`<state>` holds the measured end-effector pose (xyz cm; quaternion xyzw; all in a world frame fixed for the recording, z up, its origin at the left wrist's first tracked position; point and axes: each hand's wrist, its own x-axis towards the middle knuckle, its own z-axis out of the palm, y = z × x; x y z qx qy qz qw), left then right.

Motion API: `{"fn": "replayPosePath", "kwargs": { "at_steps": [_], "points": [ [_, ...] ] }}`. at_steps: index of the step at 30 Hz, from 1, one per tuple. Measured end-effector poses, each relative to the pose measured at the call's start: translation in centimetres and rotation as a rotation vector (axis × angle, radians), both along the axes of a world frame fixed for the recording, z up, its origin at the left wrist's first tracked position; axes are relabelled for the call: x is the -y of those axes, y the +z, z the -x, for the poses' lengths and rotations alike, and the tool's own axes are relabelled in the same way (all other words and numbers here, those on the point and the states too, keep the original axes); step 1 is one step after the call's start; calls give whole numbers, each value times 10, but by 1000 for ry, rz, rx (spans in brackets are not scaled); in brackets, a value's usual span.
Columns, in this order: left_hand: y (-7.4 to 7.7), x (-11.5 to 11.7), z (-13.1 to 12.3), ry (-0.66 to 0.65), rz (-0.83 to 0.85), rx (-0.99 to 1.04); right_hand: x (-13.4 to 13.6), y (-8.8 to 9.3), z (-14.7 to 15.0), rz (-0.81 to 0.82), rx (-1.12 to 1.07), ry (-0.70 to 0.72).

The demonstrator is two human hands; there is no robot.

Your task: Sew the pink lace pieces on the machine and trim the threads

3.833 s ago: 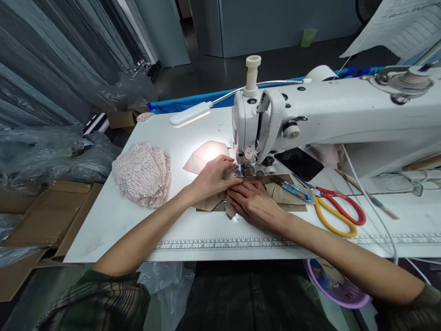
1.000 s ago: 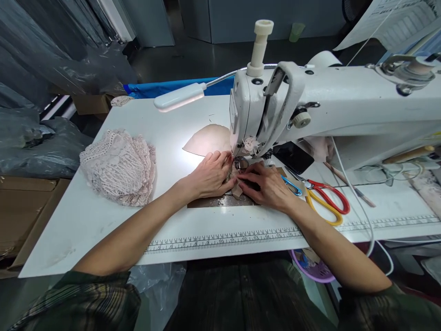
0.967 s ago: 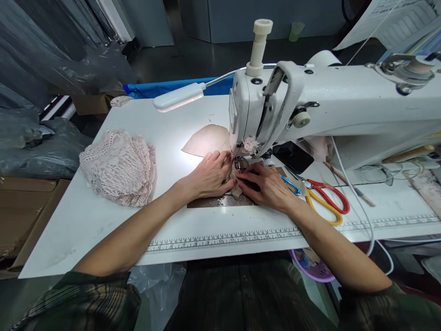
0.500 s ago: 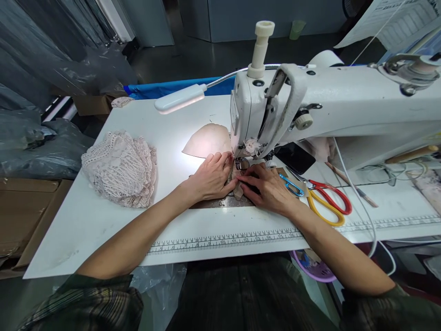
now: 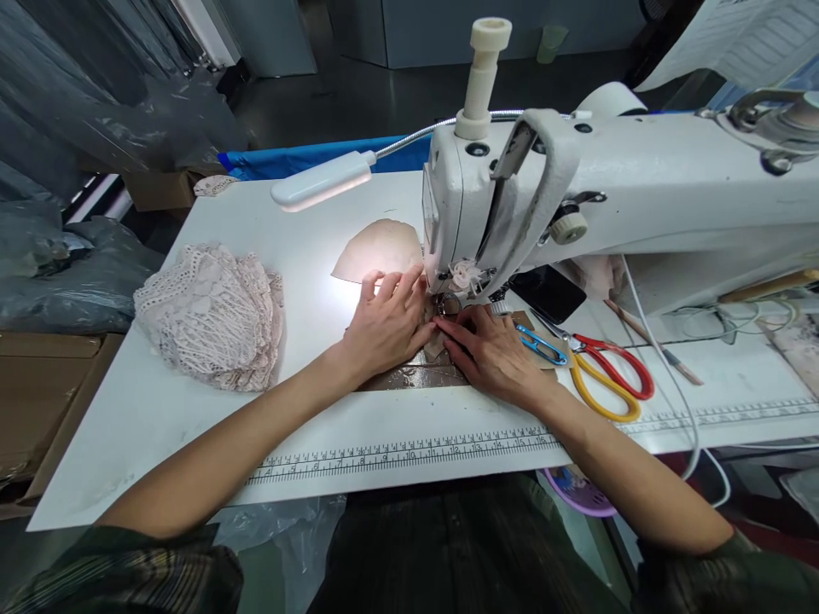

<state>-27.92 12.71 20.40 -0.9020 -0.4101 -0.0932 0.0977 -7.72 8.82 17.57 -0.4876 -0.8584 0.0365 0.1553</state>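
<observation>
A pale pink cup-shaped fabric piece (image 5: 377, 246) lies left of the needle of the white sewing machine (image 5: 451, 200). My left hand (image 5: 389, 322) rests beside it, fingers stretched out and slightly spread, the fingertips at the piece's near edge. Just in front of the presser foot, my right hand (image 5: 491, 348) pinches a small beige fabric edge (image 5: 435, 344) between thumb and fingers. My left thumb reaches toward that same edge. Both hands partly hide the cloth under the foot. Near my right hand lie blue thread snips (image 5: 541, 345).
Red-and-yellow-handled scissors (image 5: 611, 375) and a black phone (image 5: 548, 292) lie to the right. A pile of pink lace (image 5: 208, 320) sits on the left of the white table (image 5: 307, 418). A lamp (image 5: 323, 181) hangs over the table, and a printed ruler (image 5: 409, 454) runs along its front edge.
My left hand's fingers have spread and lifted a little, shifting slightly left. My right hand stays by the presser foot, still pinching. The whole view has shifted slightly.
</observation>
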Motion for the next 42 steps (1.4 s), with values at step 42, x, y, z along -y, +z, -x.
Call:
{"fn": "replayPosePath", "kwargs": {
  "at_steps": [42],
  "points": [
    [-19,-2,14,73,176,103,2,28,-9,-254,-640,-72]
  ]
}}
